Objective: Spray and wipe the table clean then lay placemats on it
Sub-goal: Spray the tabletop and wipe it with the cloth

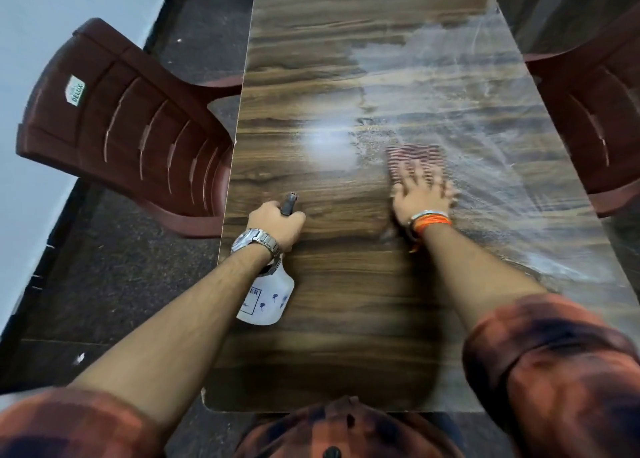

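Note:
My left hand [277, 223] grips the head of a white spray bottle [266, 298] over the left part of the wood-grain table [332, 319], its dark nozzle [289, 204] pointing away from me. A puff of spray mist [329, 144] hangs ahead of the nozzle. My right hand [420, 194] lies flat with spread fingers on a red-and-white striped cloth [414, 156] at the table's middle right; hand and cloth are blurred. The right half of the table is wet and streaked.
A maroon plastic chair [128, 121] stands at the table's left side, tucked partly under it. Another maroon chair [602, 118] is at the right edge. Dark floor surrounds the table; a pale wall runs along the far left.

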`<state>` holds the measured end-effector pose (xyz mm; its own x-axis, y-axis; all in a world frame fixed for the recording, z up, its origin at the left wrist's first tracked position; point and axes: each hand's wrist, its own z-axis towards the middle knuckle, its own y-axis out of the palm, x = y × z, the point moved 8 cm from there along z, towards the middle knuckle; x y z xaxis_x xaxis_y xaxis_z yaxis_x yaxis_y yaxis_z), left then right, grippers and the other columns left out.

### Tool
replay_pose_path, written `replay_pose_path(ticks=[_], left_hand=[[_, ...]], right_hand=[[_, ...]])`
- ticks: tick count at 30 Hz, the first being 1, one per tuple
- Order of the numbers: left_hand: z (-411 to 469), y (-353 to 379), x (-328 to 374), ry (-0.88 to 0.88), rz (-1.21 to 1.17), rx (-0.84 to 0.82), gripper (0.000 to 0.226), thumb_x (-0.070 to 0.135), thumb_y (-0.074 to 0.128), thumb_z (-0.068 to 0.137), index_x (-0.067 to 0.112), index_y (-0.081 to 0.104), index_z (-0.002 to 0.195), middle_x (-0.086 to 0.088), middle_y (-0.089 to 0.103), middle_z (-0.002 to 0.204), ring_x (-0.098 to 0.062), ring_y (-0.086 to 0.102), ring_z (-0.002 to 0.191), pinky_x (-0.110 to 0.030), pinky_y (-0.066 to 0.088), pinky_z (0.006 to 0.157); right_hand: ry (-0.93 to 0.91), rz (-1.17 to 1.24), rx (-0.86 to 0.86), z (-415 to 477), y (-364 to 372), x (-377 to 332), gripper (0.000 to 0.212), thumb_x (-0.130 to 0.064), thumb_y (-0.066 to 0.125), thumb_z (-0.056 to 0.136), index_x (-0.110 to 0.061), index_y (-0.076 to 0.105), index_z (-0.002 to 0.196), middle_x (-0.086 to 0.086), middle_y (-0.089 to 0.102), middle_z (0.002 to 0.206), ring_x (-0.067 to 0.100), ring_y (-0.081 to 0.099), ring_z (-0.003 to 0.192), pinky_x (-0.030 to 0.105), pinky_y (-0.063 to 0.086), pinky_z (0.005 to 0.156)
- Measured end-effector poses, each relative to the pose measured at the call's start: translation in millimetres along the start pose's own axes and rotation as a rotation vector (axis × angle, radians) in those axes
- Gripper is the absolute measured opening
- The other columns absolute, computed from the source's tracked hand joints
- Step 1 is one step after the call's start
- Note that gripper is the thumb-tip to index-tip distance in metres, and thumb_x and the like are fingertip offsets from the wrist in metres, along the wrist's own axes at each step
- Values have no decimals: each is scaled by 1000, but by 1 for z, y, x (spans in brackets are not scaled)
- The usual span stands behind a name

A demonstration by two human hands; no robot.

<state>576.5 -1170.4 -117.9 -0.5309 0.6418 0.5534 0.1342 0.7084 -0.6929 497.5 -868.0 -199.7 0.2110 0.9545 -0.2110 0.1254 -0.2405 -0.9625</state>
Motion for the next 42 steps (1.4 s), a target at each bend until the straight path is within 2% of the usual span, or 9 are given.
replay_pose_path(ticks=[4,9,11,18,21,28,32,37,42], left_hand=[[-22,6,-8,-25,4,20,30,39,56,77,14,67,91,-12,70,93,-32,67,85,-32,52,74],[-62,34,-2,-58,30,-2,40,41,55,75,10,69,96,-14,70,95,-33,67,84,-36,55,78],[-80,47,4,-63,44,16,34,37,58,80,9,69,98,-14,70,98,-34,65,86,-33,51,74],[-150,92,0,-89,9,33,27,37,55,78,15,67,88,-11,70,92,-31,63,81,-31,44,68],[-179,113,-14,-132,-10,31,24,34,57,82,13,66,87,-11,70,90,-28,61,76,-30,41,64],[-221,144,-22,-130,46,-6,28,32,58,86,10,68,98,-12,69,92,-26,60,73,-30,42,66],[-236,149,-14,-64,83,-48,27,32,57,88,10,69,97,-9,68,86,-20,57,66,-28,40,59],[-256,146,-25,-47,134,-93,36,39,54,80,9,69,95,-12,70,89,-30,62,78,-29,43,66],[-276,144,-41,-11,107,-95,28,33,54,88,9,66,96,-5,67,66,-15,58,58,-23,37,50]], right_hand=[[334,132,-2,-35,-5,53,59,-42,30,95,-40,13,151,-10,3,161,36,-3,146,57,-4,115],[-453,-57,-83,-134,30,-50,56,-46,35,92,-45,25,147,-11,20,158,34,10,146,56,1,115],[-559,-72,-118,-153,26,-33,55,-50,29,92,-49,21,146,-16,16,158,27,7,147,50,-1,116],[193,56,53,-146,-18,208,57,-46,31,93,-43,19,149,-11,12,160,33,7,146,54,1,116],[307,115,45,-176,-13,213,58,-41,35,94,-39,23,150,-7,15,160,38,7,145,56,0,115],[-329,52,-70,-306,38,58,59,-44,38,88,-39,32,147,-6,27,157,37,17,144,56,2,115],[-499,-2,-92,-307,36,75,55,-50,32,92,-44,27,146,-11,24,157,28,14,146,50,4,116],[-177,12,9,-305,20,184,54,-51,31,90,-45,36,143,-10,34,153,31,30,140,51,18,114],[244,20,-11,-310,5,269,54,-46,31,97,-41,20,150,-7,17,160,34,11,145,51,8,117]])
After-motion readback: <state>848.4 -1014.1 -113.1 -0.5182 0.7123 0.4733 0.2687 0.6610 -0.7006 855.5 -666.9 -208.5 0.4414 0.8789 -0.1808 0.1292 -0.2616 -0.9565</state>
